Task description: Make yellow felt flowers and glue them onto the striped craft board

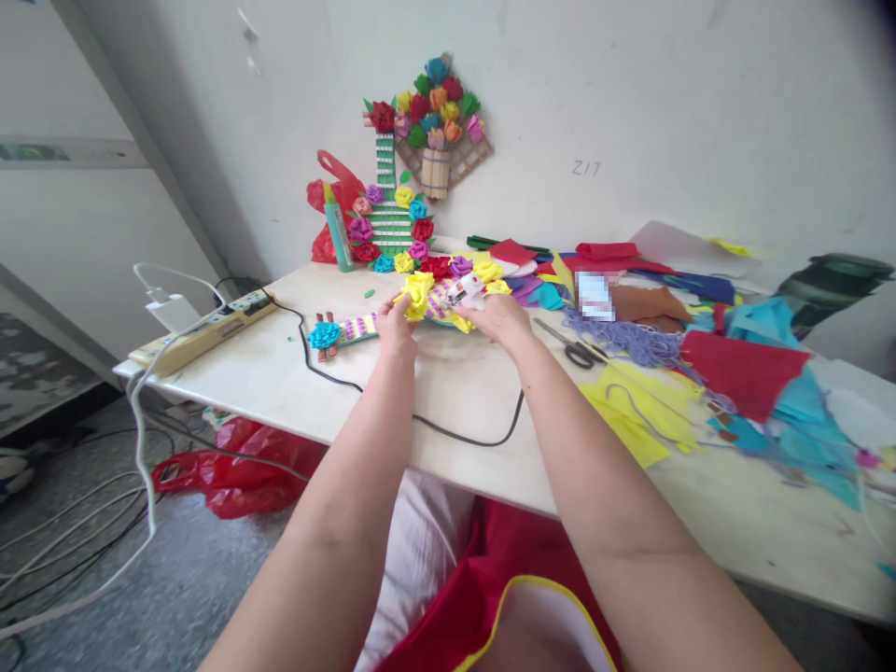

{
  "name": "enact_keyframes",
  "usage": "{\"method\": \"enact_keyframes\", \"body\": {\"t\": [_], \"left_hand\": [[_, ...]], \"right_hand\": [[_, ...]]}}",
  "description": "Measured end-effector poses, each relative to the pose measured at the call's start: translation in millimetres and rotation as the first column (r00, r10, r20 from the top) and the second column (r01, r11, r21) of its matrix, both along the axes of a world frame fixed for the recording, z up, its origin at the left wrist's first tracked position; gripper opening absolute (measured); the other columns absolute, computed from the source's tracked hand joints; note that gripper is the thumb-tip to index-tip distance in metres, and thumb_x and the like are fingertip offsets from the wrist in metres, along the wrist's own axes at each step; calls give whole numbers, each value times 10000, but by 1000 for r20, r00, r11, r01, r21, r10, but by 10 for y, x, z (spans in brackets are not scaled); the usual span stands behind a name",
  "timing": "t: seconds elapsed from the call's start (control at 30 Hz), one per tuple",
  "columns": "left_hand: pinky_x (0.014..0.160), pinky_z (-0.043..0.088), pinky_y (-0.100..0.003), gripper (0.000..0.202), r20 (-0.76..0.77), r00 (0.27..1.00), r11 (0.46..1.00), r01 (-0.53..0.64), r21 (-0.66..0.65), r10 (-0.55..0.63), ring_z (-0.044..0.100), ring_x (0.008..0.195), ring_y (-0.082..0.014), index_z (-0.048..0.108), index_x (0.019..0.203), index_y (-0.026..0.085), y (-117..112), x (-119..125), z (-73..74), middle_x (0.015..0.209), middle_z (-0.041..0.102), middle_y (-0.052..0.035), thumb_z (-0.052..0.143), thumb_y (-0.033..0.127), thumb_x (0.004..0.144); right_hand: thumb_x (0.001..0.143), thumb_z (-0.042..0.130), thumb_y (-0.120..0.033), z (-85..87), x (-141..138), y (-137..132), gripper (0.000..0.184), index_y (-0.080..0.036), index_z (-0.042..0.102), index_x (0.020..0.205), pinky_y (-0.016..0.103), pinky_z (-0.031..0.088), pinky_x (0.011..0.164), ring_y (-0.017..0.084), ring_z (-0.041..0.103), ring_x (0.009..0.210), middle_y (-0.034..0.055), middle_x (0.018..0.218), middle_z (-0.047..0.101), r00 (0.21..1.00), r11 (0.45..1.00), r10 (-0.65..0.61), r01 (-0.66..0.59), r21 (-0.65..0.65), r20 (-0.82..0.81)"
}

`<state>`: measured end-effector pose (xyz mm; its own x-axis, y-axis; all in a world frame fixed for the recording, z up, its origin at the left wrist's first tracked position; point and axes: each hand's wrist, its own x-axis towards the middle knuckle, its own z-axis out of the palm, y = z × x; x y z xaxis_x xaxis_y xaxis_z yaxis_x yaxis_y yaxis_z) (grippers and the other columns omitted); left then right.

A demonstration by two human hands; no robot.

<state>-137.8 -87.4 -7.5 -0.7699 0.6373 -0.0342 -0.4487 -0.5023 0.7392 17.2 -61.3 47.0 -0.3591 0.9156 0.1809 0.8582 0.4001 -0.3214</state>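
Note:
My left hand (394, 324) pinches a yellow paper flower (418, 294) against a flat craft piece of striped sticks (364, 326) that lies on the white table (280, 373). A blue paper flower (324, 334) sits at the craft piece's left end. My right hand (498, 317) is closed around a small white tool, apparently a glue gun (470, 291), whose black cord (462, 436) loops over the table. Its tip points at the yellow flower.
A finished stick-and-flower craft (392, 224) leans on the wall, another (438, 121) hangs above. Scissors (570, 345), purple yarn (630, 341) and several coloured sheets (742, 373) cover the right side. A power strip (210, 327) lies at left; red bags (238, 471) are on the floor.

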Motion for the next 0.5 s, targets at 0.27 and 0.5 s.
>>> {"method": "enact_keyframes", "body": {"t": [0.27,0.5], "left_hand": [[580,462,-255,267,-6,1000,1000,2,-6,-2,593,644,-139,571,787,163,9,-6,-9,706,594,-4,662,220,543],[586,461,-253,255,-11,1000,1000,-6,-7,6,597,676,-146,571,776,168,4,-12,-10,721,591,-12,660,224,543]], "right_hand": [[662,403,-702,18,26,20,677,-153,633,984,294,454,702,257,594,946,142,914,662,999,999,-40,40,-7,12],[681,404,-683,60,43,-13,622,-189,625,988,272,451,679,234,616,891,105,872,673,1000,999,10,-11,-35,-16]]}}
